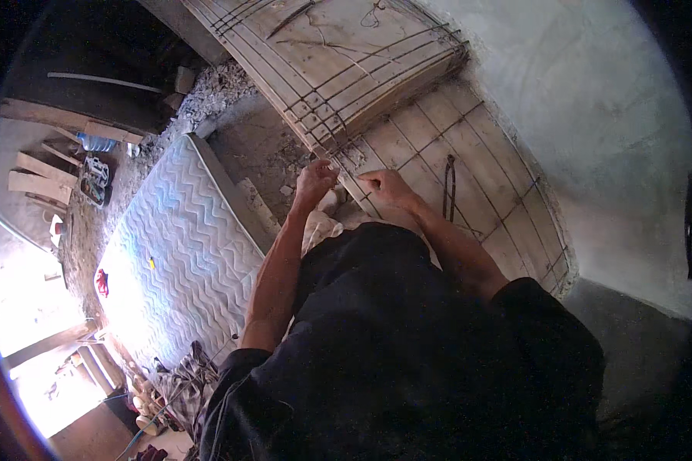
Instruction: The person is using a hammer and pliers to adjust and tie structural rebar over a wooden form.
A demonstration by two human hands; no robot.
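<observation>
Fingers of our left hand (312, 184) are curled inward at the near corner of the steel grid (502, 221); we cannot tell whether they are clamped on anything. On our right hand (390, 188), the index finger points toward the board edge and the others fold under; we cannot confirm a grip there either. Surveying from the left, we note loose planks (42, 187), then a quilted mattress (181, 238) bearing a small yellow item (152, 263). Centrally, the grid lies over stepped boards (407, 127). Right of our hands, we record a bent bar (450, 163) upon it, then a grey wall (600, 115).
</observation>
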